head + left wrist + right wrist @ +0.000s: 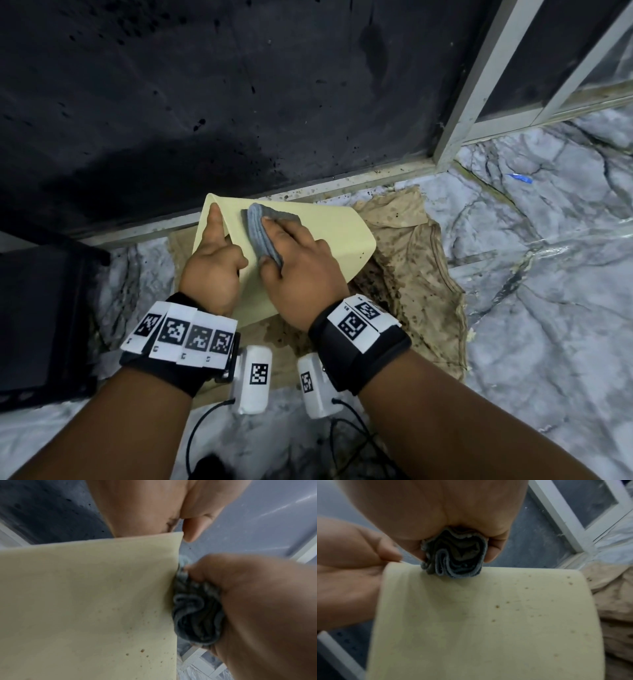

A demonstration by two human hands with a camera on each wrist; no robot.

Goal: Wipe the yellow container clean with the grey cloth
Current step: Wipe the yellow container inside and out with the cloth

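A pale yellow container (329, 233) lies tipped on its side on a stained beige rag, its flat wall facing up. My left hand (214, 253) grips its left edge, forefinger stretched along the wall toward the far corner. My right hand (291, 253) holds a folded grey cloth (262, 233) and presses it on the top wall near the left edge. In the right wrist view the bunched grey cloth (453, 559) sits between fingers and thumb above the yellow container (488, 622), which carries small brown specks. In the left wrist view the grey cloth (197, 619) is beside the yellow container (85, 601).
The stained beige rag (421, 260) spreads on a grey marble-patterned floor (548, 274). A dark spattered wall panel (239, 102) stands just behind, with a white frame (479, 85) at right. A black object (41, 322) sits at left. A blue scrap (520, 178) lies far right.
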